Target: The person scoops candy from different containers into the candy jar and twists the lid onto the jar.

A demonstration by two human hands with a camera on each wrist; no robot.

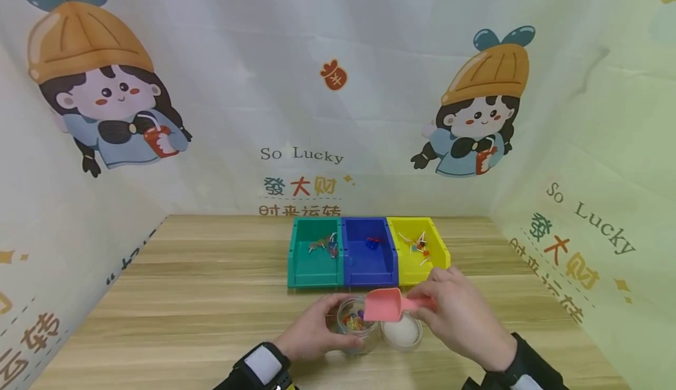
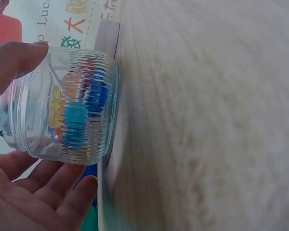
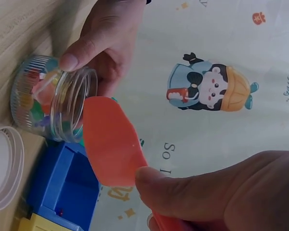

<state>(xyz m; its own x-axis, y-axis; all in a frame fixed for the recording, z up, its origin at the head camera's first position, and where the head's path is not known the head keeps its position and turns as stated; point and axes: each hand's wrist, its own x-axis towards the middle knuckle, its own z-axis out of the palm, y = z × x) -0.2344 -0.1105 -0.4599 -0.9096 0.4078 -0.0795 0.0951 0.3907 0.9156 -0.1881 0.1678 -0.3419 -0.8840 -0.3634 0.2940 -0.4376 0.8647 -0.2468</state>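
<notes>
Jar (image 2: 74, 108), gripped by our left hand (image 1: 313, 330), sits just left of our right hand (image 1: 460, 315), which pinches the pink scoop (image 1: 383, 305) near the opening. We'd do best to brace the jar firmly and angle the scoop so its edge clears the rim.

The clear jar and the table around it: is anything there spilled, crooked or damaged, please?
Nothing stands out. The clear jar stands upright on the table, held by the left hand. The white lid lies beside it, no spilled pieces show around them, and I see no cracks.
</notes>
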